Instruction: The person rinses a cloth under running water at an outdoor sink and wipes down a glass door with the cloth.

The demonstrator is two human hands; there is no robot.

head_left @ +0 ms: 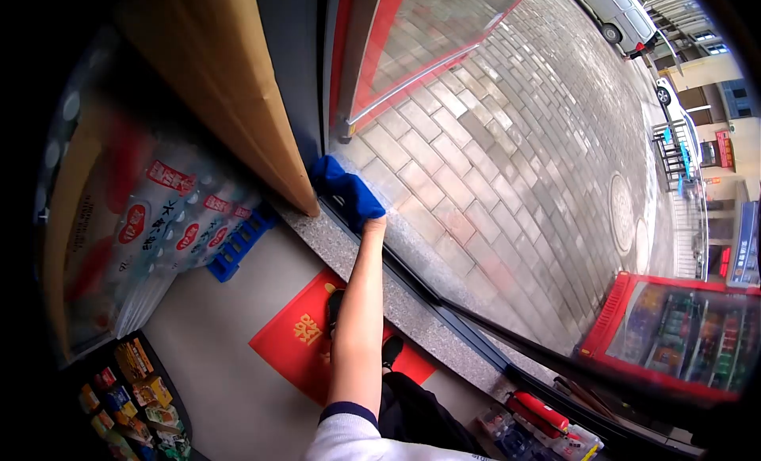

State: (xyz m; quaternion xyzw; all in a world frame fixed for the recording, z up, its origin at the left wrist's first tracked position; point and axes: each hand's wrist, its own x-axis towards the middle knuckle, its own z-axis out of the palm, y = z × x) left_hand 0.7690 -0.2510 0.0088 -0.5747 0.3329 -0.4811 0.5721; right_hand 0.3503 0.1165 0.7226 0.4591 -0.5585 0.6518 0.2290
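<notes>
My left arm stretches from the bottom of the view down to the dark metal door track (412, 283). At its end my left hand (375, 223) is closed on a bunched blue cloth (349, 193), which covers most of the fingers. The cloth lies against the track and the pale outer sill, near the foot of the dark door frame (295, 72). A speckled stone threshold (333, 243) runs along the inner side of the track. My right hand is out of view.
A tall cardboard piece (238, 88) leans beside the frame. Wrapped bottle packs (186, 215) stand by a blue plastic pallet (238, 247). A red mat (297, 334) lies under my feet. Outside are a red-edged glass door (428, 33), brick paving (491, 144) and a red drinks cooler (610, 318).
</notes>
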